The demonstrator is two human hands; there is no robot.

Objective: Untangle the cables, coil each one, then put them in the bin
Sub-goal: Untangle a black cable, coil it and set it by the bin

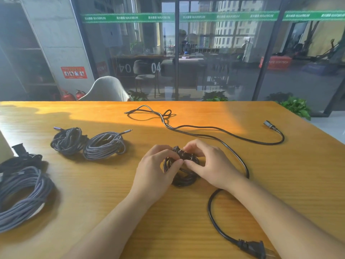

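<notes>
Small black coiled cable [183, 171] at centre of orange wooden worktop [280, 184], between both hands; left hand [158, 165] and right hand [207, 161] pinching coil's top; loose black power cord [242, 161] lies just right, nearer right grip

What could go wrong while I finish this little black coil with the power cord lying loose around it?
The small black coil is only pinched by both hands, so it may spring open once released. The uncoiled power cord curves close beside it and could snag. No bin is clearly in view.
</notes>
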